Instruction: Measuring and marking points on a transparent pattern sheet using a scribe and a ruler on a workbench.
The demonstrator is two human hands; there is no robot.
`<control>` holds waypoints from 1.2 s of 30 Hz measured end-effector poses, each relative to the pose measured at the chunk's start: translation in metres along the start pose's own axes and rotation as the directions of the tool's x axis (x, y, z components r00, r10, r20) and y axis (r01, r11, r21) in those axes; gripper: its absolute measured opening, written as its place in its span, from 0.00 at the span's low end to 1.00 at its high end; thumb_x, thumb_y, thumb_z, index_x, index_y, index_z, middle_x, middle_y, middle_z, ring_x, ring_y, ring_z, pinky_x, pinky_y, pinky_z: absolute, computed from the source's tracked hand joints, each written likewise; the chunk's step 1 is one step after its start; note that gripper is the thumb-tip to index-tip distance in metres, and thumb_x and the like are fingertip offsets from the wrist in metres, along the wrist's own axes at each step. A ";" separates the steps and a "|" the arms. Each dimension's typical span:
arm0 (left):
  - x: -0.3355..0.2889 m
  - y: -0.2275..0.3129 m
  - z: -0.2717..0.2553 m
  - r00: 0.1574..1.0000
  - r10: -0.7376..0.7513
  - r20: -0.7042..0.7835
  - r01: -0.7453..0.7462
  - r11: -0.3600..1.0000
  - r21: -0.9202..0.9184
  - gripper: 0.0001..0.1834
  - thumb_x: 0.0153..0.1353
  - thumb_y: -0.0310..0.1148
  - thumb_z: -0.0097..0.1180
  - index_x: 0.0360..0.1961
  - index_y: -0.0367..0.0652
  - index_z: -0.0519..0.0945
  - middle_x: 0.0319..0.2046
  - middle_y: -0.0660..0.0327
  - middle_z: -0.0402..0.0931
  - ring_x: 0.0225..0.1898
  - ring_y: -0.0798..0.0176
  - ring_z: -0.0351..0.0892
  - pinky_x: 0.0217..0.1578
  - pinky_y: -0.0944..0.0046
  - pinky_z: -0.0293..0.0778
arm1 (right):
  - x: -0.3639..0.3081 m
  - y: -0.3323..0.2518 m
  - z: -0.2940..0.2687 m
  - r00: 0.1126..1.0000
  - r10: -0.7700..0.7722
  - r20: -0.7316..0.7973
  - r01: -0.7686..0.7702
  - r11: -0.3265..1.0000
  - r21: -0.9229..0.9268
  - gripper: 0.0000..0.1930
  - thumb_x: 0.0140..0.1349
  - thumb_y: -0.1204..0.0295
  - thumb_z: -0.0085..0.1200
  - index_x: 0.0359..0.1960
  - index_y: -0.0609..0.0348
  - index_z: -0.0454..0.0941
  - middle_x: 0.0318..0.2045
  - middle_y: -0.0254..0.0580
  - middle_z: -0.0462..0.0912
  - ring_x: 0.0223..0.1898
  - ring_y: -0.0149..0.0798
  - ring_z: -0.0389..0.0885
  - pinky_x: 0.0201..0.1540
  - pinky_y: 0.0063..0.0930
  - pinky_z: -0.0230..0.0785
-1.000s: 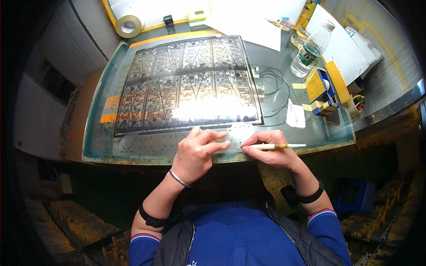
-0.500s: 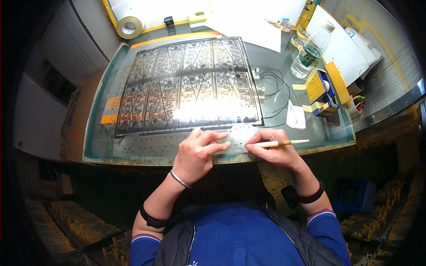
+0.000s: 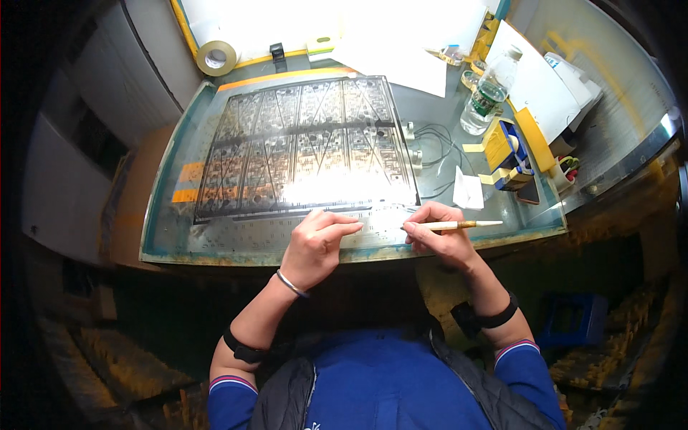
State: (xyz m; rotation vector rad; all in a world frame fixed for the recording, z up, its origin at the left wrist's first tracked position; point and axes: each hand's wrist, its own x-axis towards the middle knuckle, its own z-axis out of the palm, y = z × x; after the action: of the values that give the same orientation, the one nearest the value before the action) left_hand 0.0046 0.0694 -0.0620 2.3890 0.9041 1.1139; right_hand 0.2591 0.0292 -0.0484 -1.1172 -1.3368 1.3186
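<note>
My right hand (image 3: 441,233) grips a slim, pale, pen-like brush (image 3: 466,224), its white pointed end sticking out to the right. Its dark tip, by my fingertips, is close to the near strip of the glass-topped table (image 3: 172,247). Left of it, my left hand (image 3: 315,242) is closed, index finger and thumb together and pointing right, with nothing visible in them. Both hands are at the near edge of a large dark film sheet (image 3: 276,154) printed with dense circuit-like patterns. Bright glare hides part of its near side.
A water bottle (image 3: 489,97), a blue tape dispenser (image 3: 507,150), a folded white paper (image 3: 467,190) and black cables (image 3: 444,143) lie to the right. At the back are a tape roll (image 3: 216,58) and white sheets (image 3: 401,68). A raised rim edges the table.
The thumb and index finger of my left hand have come together, and that hand has drawn slightly left. My right hand with the brush has shifted a little right, away from it. The view has tilted slightly.
</note>
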 end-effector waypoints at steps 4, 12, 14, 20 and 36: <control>-0.004 0.003 -0.004 0.990 -0.125 -0.059 0.111 0.975 -0.194 0.11 0.57 0.17 0.59 0.38 0.41 0.87 0.34 0.56 0.85 0.35 0.59 0.84 0.39 0.64 0.78 | -0.010 -0.003 0.012 0.999 -0.017 -0.034 0.022 0.988 0.153 0.06 0.65 0.74 0.57 0.33 0.65 0.76 0.23 0.43 0.82 0.21 0.30 0.80 0.23 0.23 0.73; -0.006 0.027 -0.006 0.988 -0.146 0.040 0.150 0.896 -0.417 0.11 0.55 0.16 0.62 0.38 0.39 0.87 0.32 0.55 0.85 0.34 0.64 0.85 0.36 0.68 0.79 | -0.020 -0.022 0.025 0.992 0.129 0.005 -0.126 0.956 0.264 0.12 0.67 0.66 0.54 0.31 0.61 0.76 0.18 0.40 0.79 0.16 0.30 0.76 0.18 0.20 0.70; -0.009 0.027 -0.005 0.984 -0.168 0.064 0.179 0.881 -0.437 0.10 0.56 0.17 0.63 0.39 0.39 0.87 0.32 0.55 0.85 0.34 0.65 0.85 0.36 0.69 0.79 | -0.021 -0.020 0.025 0.988 0.157 0.016 -0.155 0.946 0.284 0.13 0.68 0.64 0.54 0.31 0.62 0.77 0.18 0.41 0.80 0.16 0.30 0.77 0.18 0.19 0.70; -0.014 0.037 -0.005 0.913 -0.316 0.257 0.407 0.734 -0.543 0.06 0.61 0.24 0.64 0.39 0.38 0.86 0.28 0.63 0.81 0.30 0.75 0.78 0.32 0.73 0.75 | -0.021 -0.017 0.028 0.982 0.187 0.001 -0.178 0.935 0.306 0.14 0.68 0.63 0.55 0.30 0.62 0.77 0.18 0.40 0.79 0.15 0.29 0.76 0.17 0.19 0.69; -0.008 0.042 -0.001 0.839 -0.393 0.377 0.545 0.593 -0.593 0.09 0.64 0.31 0.63 0.36 0.35 0.84 0.27 0.64 0.82 0.27 0.76 0.77 0.26 0.75 0.73 | -0.020 -0.020 0.029 0.982 0.188 0.019 -0.189 0.965 0.184 0.15 0.68 0.63 0.55 0.27 0.60 0.76 0.16 0.39 0.78 0.14 0.28 0.77 0.15 0.18 0.68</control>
State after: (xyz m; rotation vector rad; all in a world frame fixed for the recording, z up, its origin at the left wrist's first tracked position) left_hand 0.0168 0.0337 -0.0425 1.4817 0.7967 0.7673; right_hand 0.2335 0.0040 -0.0288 -1.1348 -1.1033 1.5488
